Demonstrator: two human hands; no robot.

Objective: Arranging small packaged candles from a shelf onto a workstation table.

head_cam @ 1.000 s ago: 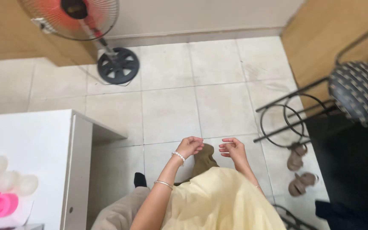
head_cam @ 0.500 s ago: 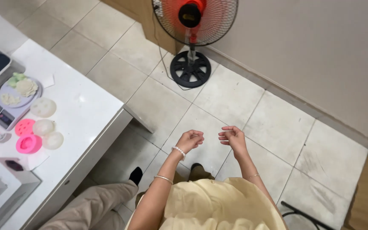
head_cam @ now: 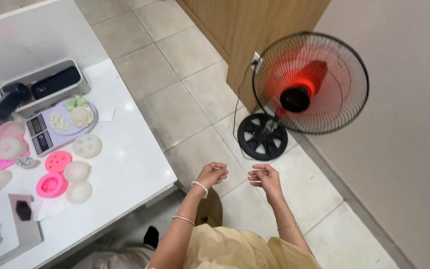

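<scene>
Both of my hands are held out in front of me over the tiled floor [head_cam: 175,104], a short gap between them. My left hand [head_cam: 213,174] has its fingers curled in loosely, and I see nothing in it. It wears a bead bracelet at the wrist and a thin bangle further up the forearm. My right hand [head_cam: 266,179] has its fingers bent and slightly apart, pointing toward the left hand, also with nothing visible in it. Neither hand touches anything. My yellow garment [head_cam: 235,249] fills the bottom of the view.
A white table [head_cam: 130,164] stands to my left with a kitchen scale [head_cam: 58,127], pink moulds [head_cam: 52,184], pale round moulds [head_cam: 86,145] and a dark device in a grey tray [head_cam: 51,84]. A standing fan with red blades [head_cam: 309,84] is ahead, by a wooden cabinet [head_cam: 255,30].
My view has swung left and upward: the table and fan now fill more of the frame. My hands stay close together in front of me, barely changed.
</scene>
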